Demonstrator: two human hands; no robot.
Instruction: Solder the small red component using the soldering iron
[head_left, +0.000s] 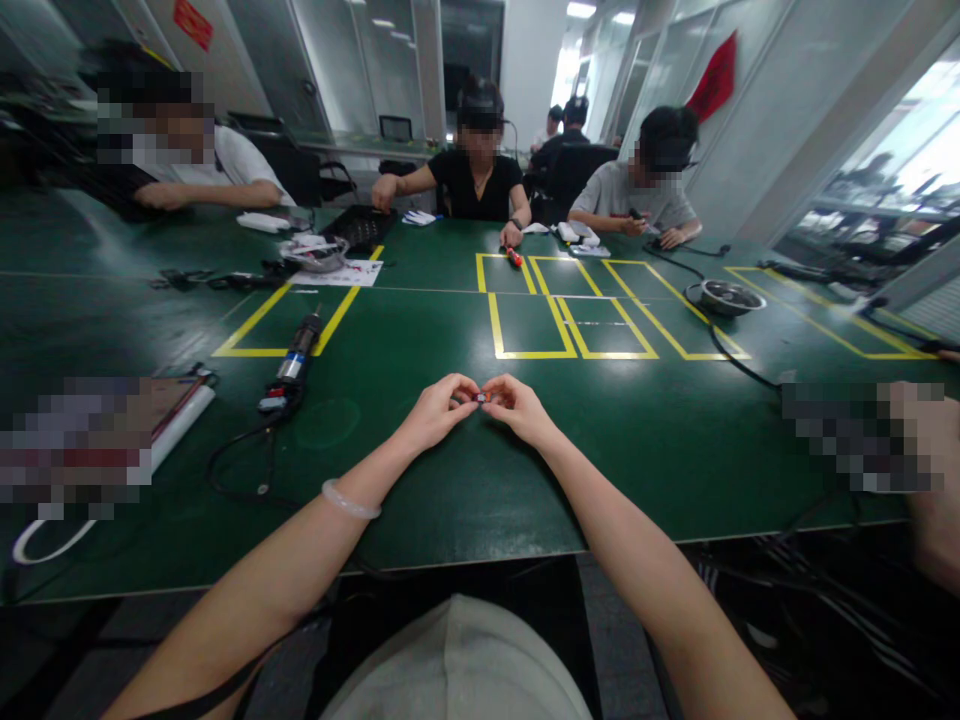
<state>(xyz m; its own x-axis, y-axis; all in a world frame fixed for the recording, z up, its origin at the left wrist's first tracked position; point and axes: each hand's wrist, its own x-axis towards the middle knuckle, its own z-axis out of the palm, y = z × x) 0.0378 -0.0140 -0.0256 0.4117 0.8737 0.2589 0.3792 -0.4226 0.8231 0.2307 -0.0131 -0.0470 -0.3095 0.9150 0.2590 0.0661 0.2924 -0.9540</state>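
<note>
At the frame's centre, our left hand (437,413) and right hand (519,408) pinch a small orange-and-grey piece (481,398) (its details too tiny to tell). We see a black-and-silver tool (292,362) lying left of centre.

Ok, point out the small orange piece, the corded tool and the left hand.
Small orange piece (483,398), head view: its exposed middle.
Corded tool (291,364), head view: silver barrel section.
Left hand (436,412), head view: middle of its back.
</note>
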